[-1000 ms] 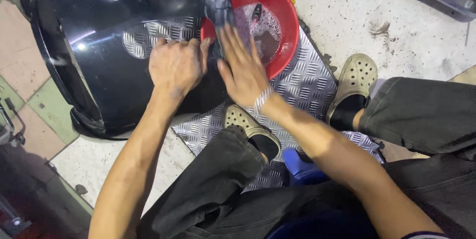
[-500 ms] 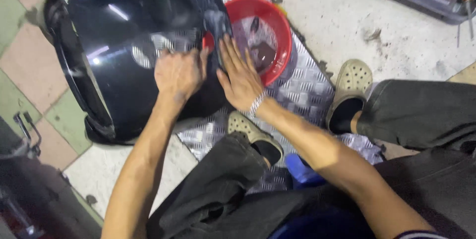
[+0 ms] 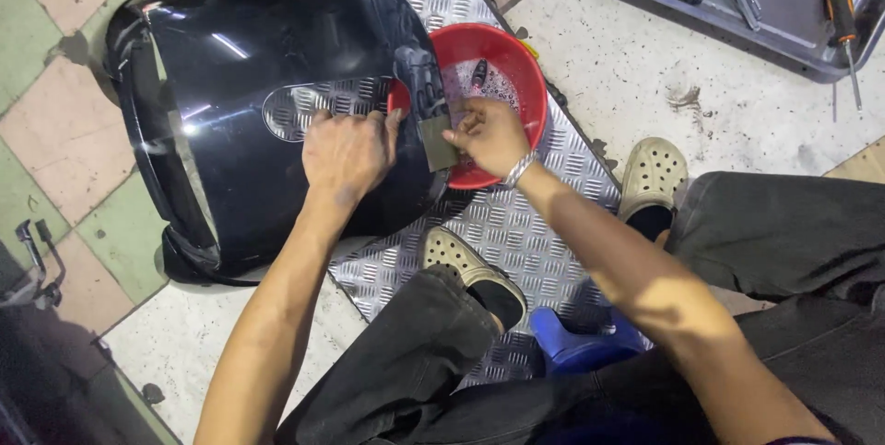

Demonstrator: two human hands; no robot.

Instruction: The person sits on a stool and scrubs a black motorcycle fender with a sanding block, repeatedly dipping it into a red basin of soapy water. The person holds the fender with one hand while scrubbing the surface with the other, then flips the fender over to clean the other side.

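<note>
Left hand (image 3: 346, 152) is pressing flat, open, on the glossy black plastic body panel (image 3: 240, 104) while right hand (image 3: 489, 136) is pinching a small grey sanding pad (image 3: 437, 142) at the panel's 3 o'clock edge, beside the red plastic basin of soapy water (image 3: 516, 67); mid wet-sanding, seemingly needing firm strokes.

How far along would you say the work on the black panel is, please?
Done: the red basin already holds soapy water, and the black panel lies on the metal plate. In hand: the left hand presses on the panel while the right hand holds a small flat grey pad at its edge. Left: I can't tell how much of the panel remains untreated.
</note>
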